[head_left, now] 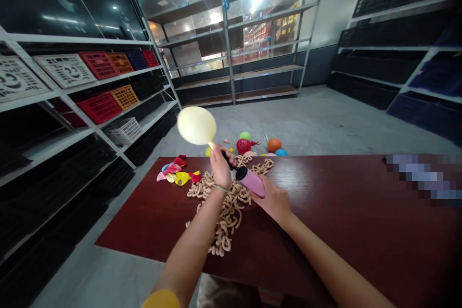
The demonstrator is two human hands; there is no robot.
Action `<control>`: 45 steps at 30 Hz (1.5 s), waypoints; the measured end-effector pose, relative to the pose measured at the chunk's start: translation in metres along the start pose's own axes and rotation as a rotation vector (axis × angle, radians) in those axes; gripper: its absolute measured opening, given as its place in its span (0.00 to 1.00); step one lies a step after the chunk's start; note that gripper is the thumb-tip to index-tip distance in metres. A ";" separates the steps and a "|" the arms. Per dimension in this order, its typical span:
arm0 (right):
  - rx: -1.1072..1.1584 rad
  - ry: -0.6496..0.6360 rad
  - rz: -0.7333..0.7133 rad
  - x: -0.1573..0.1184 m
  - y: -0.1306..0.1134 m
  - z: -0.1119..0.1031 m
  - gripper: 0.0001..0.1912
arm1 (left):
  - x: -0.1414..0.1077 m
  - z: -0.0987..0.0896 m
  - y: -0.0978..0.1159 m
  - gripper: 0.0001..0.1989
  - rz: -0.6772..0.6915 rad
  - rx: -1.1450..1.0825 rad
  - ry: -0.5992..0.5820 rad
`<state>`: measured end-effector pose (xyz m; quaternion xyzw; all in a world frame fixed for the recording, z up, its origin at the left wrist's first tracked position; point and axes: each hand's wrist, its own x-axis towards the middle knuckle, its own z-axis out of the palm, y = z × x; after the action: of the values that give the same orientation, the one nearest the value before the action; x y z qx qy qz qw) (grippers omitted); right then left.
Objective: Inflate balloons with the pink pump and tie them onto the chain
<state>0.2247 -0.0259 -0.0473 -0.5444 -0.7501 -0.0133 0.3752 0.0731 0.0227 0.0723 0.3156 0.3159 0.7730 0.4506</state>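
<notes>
**Where is the balloon to be found?**
A pale yellow balloon (197,125) is held up in the air, just beyond the far edge of a dark red wooden table (335,202). Its narrow neck is angled down and to the right, into the left hand (220,168).

**How is it gripped?**
The left hand is closed tightly around the neck, and the black nozzle (228,159) of a pink hand pump (253,183) is clasped in the same fist.

**How does the pump lie?**
Its long axis is set diagonally above the table, with the nozzle end directed up and left towards the balloon and the wider pink body down and right. That body is cupped by the right hand (272,198). Its fingers are largely hidden, so the firmness of the hold cannot be told.

**Which hand is nearer the balloon?**
The left hand is nearer, being in contact with the neck. The right hand is kept apart from it by the pump.

**What else is on the table?**
A heap of tan twisted balloons (224,207) is spread beneath the wrists, and crumpled red and yellow balloons (176,173) are left of it.
</notes>
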 end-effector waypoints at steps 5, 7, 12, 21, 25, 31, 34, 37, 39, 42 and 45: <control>-0.023 -0.052 -0.087 -0.002 0.002 -0.012 0.23 | -0.025 -0.007 -0.017 0.19 -0.050 -0.004 0.045; -0.009 -0.084 -0.138 -0.002 0.004 -0.017 0.22 | -0.016 -0.015 0.002 0.18 -0.059 -0.005 0.068; 0.019 -0.097 -0.177 0.003 0.003 -0.017 0.24 | 0.030 -0.036 0.066 0.15 -0.003 0.002 0.123; -0.019 -0.047 -0.061 0.004 0.004 -0.010 0.22 | 0.007 -0.018 0.012 0.16 -0.007 -0.126 0.097; -0.017 -0.039 -0.040 0.002 0.006 -0.015 0.22 | -0.027 -0.004 -0.024 0.19 -0.047 -0.135 0.018; 0.024 -0.106 -0.173 0.000 0.007 -0.019 0.22 | -0.012 -0.025 0.020 0.16 -0.070 -0.048 0.024; 0.039 -0.111 -0.194 0.000 0.006 -0.016 0.23 | 0.011 -0.036 0.062 0.14 -0.023 -0.012 0.078; 0.042 -0.100 -0.172 0.002 0.003 -0.012 0.23 | 0.025 -0.035 0.081 0.15 0.064 -0.004 0.155; 0.017 -0.066 -0.140 0.003 0.003 -0.009 0.22 | 0.024 -0.027 0.071 0.15 0.112 -0.022 0.204; -0.024 -0.002 -0.085 0.003 0.005 -0.008 0.20 | 0.006 -0.010 0.032 0.15 0.104 -0.036 0.184; -0.045 0.014 -0.056 0.001 0.007 -0.010 0.20 | -0.020 0.002 -0.009 0.17 0.046 -0.036 0.073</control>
<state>0.2361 -0.0264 -0.0424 -0.5313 -0.7619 -0.0449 0.3676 0.0874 0.0086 0.0627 0.2862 0.3106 0.7998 0.4265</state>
